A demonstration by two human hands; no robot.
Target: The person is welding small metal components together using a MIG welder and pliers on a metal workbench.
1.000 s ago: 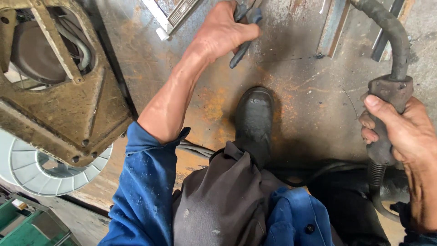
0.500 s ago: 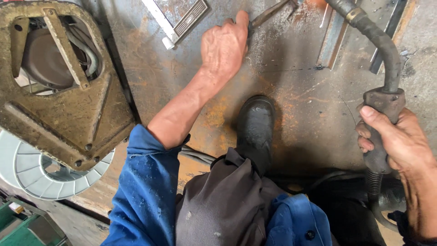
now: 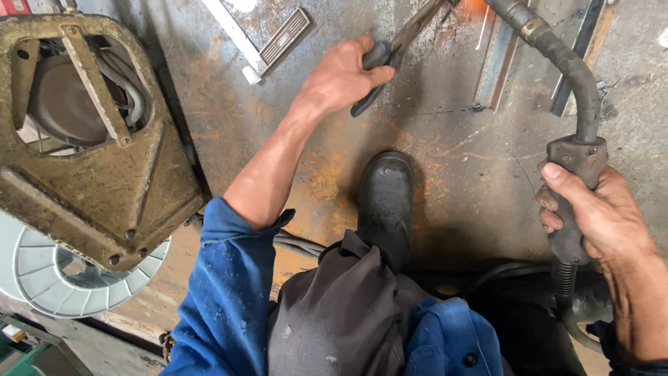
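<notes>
My left hand (image 3: 342, 75) grips the dark handles of a pair of pliers (image 3: 395, 50) over a rusty steel plate (image 3: 445, 181); the jaws point up and to the right, toward the top edge of the view. My right hand (image 3: 597, 216) is wrapped around the handle of a welding torch (image 3: 572, 174). Its curved black neck (image 3: 557, 49) rises to the top of the view, near the plier jaws. The torch tip is out of frame. My black boot (image 3: 386, 202) rests on the plate between the two hands.
A rusty machine housing (image 3: 90, 139) with cables inside stands at the left, with a white wire spool (image 3: 62, 278) below it. A metal square (image 3: 264, 42) and flat steel bars (image 3: 497, 69) lie on the plate. Hoses run under my knee.
My left hand has drawn back from the top of the plate and now holds the pliers angled up toward the torch neck. The right hand stays on the torch.
</notes>
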